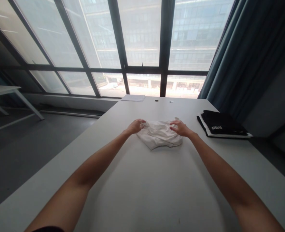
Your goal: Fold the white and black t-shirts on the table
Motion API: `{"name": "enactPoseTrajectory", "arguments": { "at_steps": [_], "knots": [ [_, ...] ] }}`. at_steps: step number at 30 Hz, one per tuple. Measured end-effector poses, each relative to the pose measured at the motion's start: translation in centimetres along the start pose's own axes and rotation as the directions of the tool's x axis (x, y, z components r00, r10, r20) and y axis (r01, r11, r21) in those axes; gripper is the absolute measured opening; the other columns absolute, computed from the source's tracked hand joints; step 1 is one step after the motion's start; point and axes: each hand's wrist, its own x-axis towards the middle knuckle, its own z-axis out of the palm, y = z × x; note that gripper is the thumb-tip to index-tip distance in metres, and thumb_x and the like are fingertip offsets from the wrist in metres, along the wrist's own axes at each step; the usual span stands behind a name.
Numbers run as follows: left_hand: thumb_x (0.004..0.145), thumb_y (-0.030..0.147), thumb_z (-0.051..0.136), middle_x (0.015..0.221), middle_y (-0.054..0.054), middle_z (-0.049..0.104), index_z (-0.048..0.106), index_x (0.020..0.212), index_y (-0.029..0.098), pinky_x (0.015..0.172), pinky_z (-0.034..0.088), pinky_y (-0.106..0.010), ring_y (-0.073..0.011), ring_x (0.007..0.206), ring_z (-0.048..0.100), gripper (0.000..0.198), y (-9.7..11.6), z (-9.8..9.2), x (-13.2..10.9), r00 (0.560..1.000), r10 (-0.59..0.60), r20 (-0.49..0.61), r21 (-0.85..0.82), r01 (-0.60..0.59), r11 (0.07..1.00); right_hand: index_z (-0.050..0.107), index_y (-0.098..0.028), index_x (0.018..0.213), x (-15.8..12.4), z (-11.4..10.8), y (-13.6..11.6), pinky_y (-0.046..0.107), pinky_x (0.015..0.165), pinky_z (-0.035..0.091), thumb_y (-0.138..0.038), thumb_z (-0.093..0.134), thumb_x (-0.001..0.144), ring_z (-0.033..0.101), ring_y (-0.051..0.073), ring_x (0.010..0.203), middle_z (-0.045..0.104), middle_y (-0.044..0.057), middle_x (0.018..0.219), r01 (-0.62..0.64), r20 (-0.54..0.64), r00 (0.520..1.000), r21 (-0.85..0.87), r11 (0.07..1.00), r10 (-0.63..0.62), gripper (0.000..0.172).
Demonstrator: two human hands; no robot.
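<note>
A crumpled piece of white cloth point(160, 135), perhaps a garment, lies bunched on the white table point(142, 183) at arm's length in front of me. At its left edge is my left hand point(135, 126), its fingers curved and apart over the fabric. My right hand point(181, 128) rests at the right side, thumb and fingers spread on the folds. Both hands touch the cloth, but neither is visibly closed on it. A small peak of fabric stands up behind the right hand.
Folded black and white fabric point(223, 124) with white lettering is stacked at the table's right edge. White papers point(133, 98) lie at the far edge, near a dark round hole point(156, 101). A blue curtain point(243, 48) hangs at right; another table point(4, 90) stands left.
</note>
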Motion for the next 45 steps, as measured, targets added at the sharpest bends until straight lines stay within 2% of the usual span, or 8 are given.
{"name": "enactPoseTrajectory", "arguments": {
  "at_steps": [5, 14, 22, 28, 30, 34, 38, 45],
  "knots": [
    [0.079, 0.017, 0.07, 0.122, -0.007, 0.069, 0.069, 0.126, 0.024, 0.101, 0.049, -0.032, -0.0241, 0.112, 0.065, 0.047, 1.7, 2.8, -0.7, 0.986, 0.131, 0.104, -0.021, -0.13, 0.991, 0.077, -0.023, 0.092, -1.6, 1.1, -1.6, 0.036, 0.093, 0.047, -0.019, 0.069, 0.081, 0.069, 0.024, 0.096, 0.077, 0.005, 0.097, -0.024, 0.181, 0.983, -0.039, 0.999, 0.031, 0.014],
    [0.08, 0.015, 0.061, 0.099, -0.008, 0.07, 0.073, 0.092, 0.018, 0.087, 0.053, -0.032, -0.0222, 0.092, 0.068, 0.017, 3.9, 3.4, -0.8, 0.993, 0.121, -0.005, -0.074, -0.121, 0.99, 0.07, -0.022, 0.09, -9.8, -3.2, -4.6, 0.027, 0.078, 0.046, -0.015, 0.06, 0.087, 0.067, 0.018, 0.084, 0.072, 0.003, 0.091, 0.189, 0.072, 0.978, 0.1, 0.977, -0.197, 0.012],
    [0.079, 0.011, 0.057, 0.091, -0.002, 0.07, 0.065, 0.1, 0.023, 0.076, 0.053, -0.029, -0.0181, 0.08, 0.065, 0.026, 12.0, 3.9, -7.6, 0.986, 0.143, -0.083, -0.342, -0.163, 0.925, 0.072, -0.026, 0.091, -17.8, -5.8, -4.9, 0.032, 0.072, 0.047, -0.031, 0.058, 0.092, 0.067, 0.022, 0.078, 0.073, 0.004, 0.086, 0.028, 0.226, 0.973, 0.101, 0.994, -0.05, 0.015],
    [0.091, 0.017, 0.054, 0.119, -0.006, 0.07, 0.065, 0.121, 0.027, 0.097, 0.051, -0.032, -0.0208, 0.11, 0.066, 0.034, 17.2, 7.2, -12.4, 0.846, 0.52, 0.116, -0.58, -0.367, 0.727, 0.049, -0.029, 0.146, -18.1, -4.2, -3.7, 0.044, 0.107, 0.043, -0.045, 0.068, 0.085, 0.052, 0.03, 0.131, 0.055, 0.011, 0.145, 0.014, 0.143, 0.989, 0.173, 0.985, -0.039, 0.067],
    [0.093, 0.013, 0.05, 0.122, -0.005, 0.07, 0.066, 0.121, 0.027, 0.103, 0.048, -0.032, -0.0199, 0.115, 0.064, 0.035, 16.7, 7.3, -11.8, 0.805, 0.581, 0.125, -0.558, -0.427, 0.712, 0.035, -0.031, 0.155, -18.0, -3.0, -3.9, 0.045, 0.113, 0.038, -0.047, 0.074, 0.079, 0.043, 0.03, 0.14, 0.043, 0.01, 0.155, 0.037, 0.196, 0.977, 0.212, 0.977, -0.079, 0.086],
    [0.086, 0.004, 0.048, 0.126, -0.007, 0.066, 0.066, 0.119, 0.022, 0.11, 0.042, -0.036, -0.0214, 0.123, 0.058, 0.042, 11.9, 6.0, -8.0, 0.941, 0.328, -0.08, -0.319, -0.335, 0.886, 0.037, -0.029, 0.154, -18.0, -0.3, -5.5, 0.047, 0.112, 0.038, -0.043, 0.079, 0.075, 0.043, 0.033, 0.139, 0.043, 0.012, 0.155, 0.056, 0.175, 0.981, 0.128, 0.99, -0.078, 0.091],
    [0.079, 0.011, 0.066, 0.129, -0.015, 0.059, 0.061, 0.125, 0.016, 0.11, 0.04, -0.05, -0.0328, 0.124, 0.053, 0.047, 6.0, 4.1, -5.7, 0.978, 0.023, -0.207, -0.01, -0.026, 1.0, 0.07, -0.024, 0.115, -17.3, 1.2, -7.1, 0.039, 0.09, 0.049, -0.028, 0.062, 0.089, 0.065, 0.028, 0.103, 0.069, 0.011, 0.115, 0.036, 0.106, 0.994, 0.017, 0.999, -0.038, 0.027],
    [0.095, 0.03, 0.058, 0.109, -0.008, 0.064, 0.065, 0.106, 0.023, 0.099, 0.047, -0.042, -0.0274, 0.108, 0.059, 0.015, 5.8, 4.4, -9.9, 0.971, 0.159, -0.179, 0.096, -0.144, 0.985, 0.074, -0.017, 0.075, -7.7, -4.5, -0.8, 0.027, 0.065, 0.047, -0.023, 0.063, 0.081, 0.065, 0.019, 0.068, 0.072, 0.004, 0.072, -0.182, -0.001, 0.982, 0.267, 0.946, 0.189, 0.014]
  ]
}}
